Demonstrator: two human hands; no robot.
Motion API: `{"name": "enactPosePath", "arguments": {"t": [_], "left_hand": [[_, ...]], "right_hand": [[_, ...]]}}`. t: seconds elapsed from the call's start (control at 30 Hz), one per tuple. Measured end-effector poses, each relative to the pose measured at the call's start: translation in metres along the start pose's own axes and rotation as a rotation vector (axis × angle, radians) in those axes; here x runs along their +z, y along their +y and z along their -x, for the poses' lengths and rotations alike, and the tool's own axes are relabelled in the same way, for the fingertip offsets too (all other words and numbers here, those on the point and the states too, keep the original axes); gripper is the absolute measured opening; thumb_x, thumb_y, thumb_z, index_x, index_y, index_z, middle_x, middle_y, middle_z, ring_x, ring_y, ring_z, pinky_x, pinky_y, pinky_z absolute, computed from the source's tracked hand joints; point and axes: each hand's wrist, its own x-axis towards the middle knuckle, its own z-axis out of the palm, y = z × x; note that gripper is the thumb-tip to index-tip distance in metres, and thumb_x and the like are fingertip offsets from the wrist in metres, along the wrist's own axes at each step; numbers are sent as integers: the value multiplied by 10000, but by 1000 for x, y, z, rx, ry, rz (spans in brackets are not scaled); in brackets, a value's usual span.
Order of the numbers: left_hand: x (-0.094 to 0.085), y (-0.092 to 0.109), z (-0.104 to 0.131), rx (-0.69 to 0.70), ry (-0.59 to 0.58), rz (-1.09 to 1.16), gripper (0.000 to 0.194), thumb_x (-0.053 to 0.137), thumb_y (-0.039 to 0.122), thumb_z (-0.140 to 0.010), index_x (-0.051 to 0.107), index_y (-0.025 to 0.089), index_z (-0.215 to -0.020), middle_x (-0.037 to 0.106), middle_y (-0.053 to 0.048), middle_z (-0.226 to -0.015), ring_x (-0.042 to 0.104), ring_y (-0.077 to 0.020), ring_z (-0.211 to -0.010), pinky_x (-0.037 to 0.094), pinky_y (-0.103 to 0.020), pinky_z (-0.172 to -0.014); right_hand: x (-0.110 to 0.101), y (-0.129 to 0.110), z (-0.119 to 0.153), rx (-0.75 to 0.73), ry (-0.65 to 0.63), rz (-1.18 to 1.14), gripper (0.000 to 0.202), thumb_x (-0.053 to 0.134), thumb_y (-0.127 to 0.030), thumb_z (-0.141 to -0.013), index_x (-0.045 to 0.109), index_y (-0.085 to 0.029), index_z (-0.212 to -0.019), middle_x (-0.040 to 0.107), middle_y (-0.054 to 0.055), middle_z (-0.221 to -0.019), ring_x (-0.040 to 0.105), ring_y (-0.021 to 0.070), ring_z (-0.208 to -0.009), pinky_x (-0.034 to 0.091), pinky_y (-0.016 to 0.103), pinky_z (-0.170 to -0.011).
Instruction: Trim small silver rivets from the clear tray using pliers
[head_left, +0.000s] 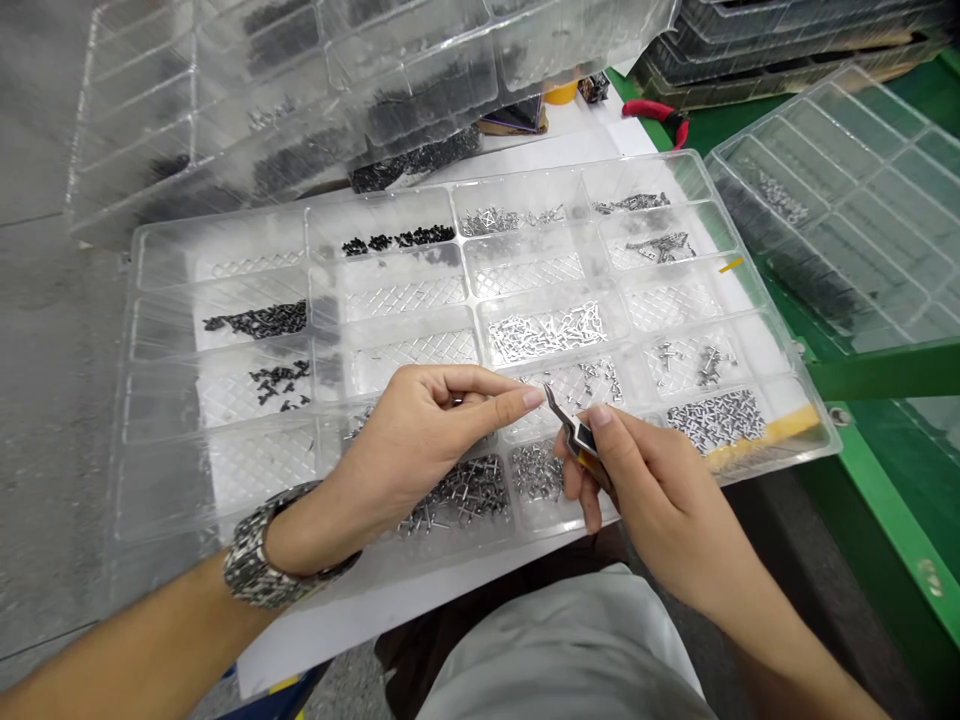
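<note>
My left hand (435,425) is over the middle of a clear compartment tray (480,550), its thumb and index finger pinched together. What sits between those fingertips is too small to make out. My right hand (652,475) grips a pair of bent-tip metal tweezers (576,432), whose points meet the left fingertips. Below the hands, compartments hold small metal parts: dark grey screws (476,490), silver pins (536,470) and flat silver pieces (549,330). A patterned band (259,550) circles my left wrist, and my left hand covers part of the compartments beneath it.
Behind this tray, stacked clear trays (420,60) hold dark parts. Another clear tray (862,210) lies on the green bench at the right. Pliers with red handles (656,112) rest at the back, near black trays (787,50). A green frame bar (877,520) runs along the right.
</note>
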Motion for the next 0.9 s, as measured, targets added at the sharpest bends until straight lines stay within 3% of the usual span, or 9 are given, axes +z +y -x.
{"name": "enactPosePath", "arguments": {"t": [0.27, 0.5, 0.7, 0.9], "left_hand": [[0, -5, 0, 8, 8, -19, 211, 932, 471, -893, 939, 268, -947, 764, -43, -778, 474, -131, -651, 315, -275, -552], [1, -2, 0, 12, 3, -28, 254, 928, 491, -891, 930, 239, -913, 569, 18, -574, 331, -93, -548, 220, -267, -501], [1, -2, 1, 30, 33, -51, 276, 915, 495, -898, 926, 222, -936, 719, -33, -694, 489, -120, -572, 300, -262, -484], [0, -3, 1, 49, 29, -72, 267, 904, 494, -900, 919, 230, -933, 730, -35, -688, 563, -140, -578, 319, -259, -456]], "right_hand": [[1, -2, 0, 11, -4, -2, 557, 433, -619, -1202, 744, -222, -965, 748, 12, -797, 674, 153, -609, 516, 352, -644], [0, -1, 0, 4, -2, 12, 578, 406, -617, -1209, 726, -227, -927, 755, 9, -801, 668, 140, -609, 521, 348, -667], [-1, 1, 1, 7, 0, 38, 590, 395, -621, -1210, 732, -229, -927, 759, 11, -792, 659, 142, -602, 518, 352, -670], [0, 1, -1, 2, -2, 50, 595, 387, -621, -1211, 728, -224, -929, 747, 12, -777, 650, 142, -585, 509, 348, -652]]}}
